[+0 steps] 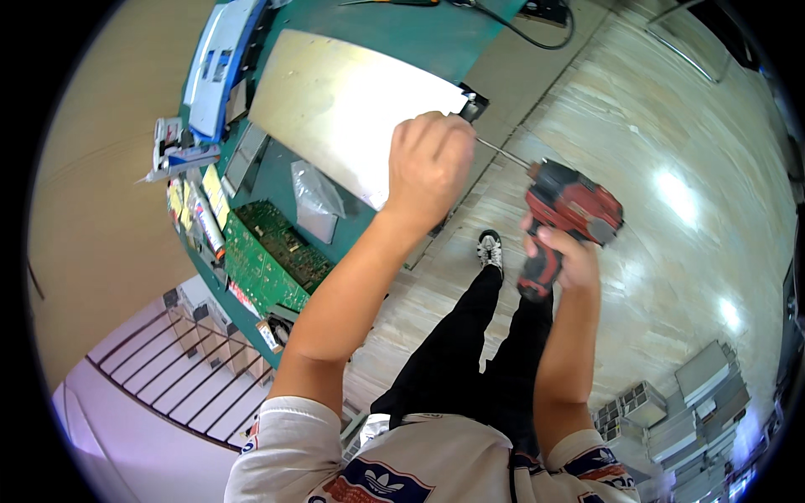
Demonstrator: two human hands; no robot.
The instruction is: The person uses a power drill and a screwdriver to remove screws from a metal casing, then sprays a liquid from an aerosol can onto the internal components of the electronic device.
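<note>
A wide, flat metal panel point(327, 96) with a pale sheen lies over the green bench. My left hand point(432, 163) is closed at its right end, with the fingertips hidden. Just beyond those knuckles, a small black part point(474, 102) sits at the panel's corner. My right hand point(574, 256) grips the handle of a red and black cordless driver point(574, 201) held out over the floor. Its long thin bit points up and left, and the tip comes close to my left hand and the black part. Whether the tip touches anything I cannot tell.
On the green bench top point(402, 29) are a green circuit board point(260, 260), a clear plastic bag point(314, 189), a blue and white casing point(220, 71) and several tubes. A black cable point(558, 42) loops past the far edge. Grey boxes point(704, 402) stand on the floor at right.
</note>
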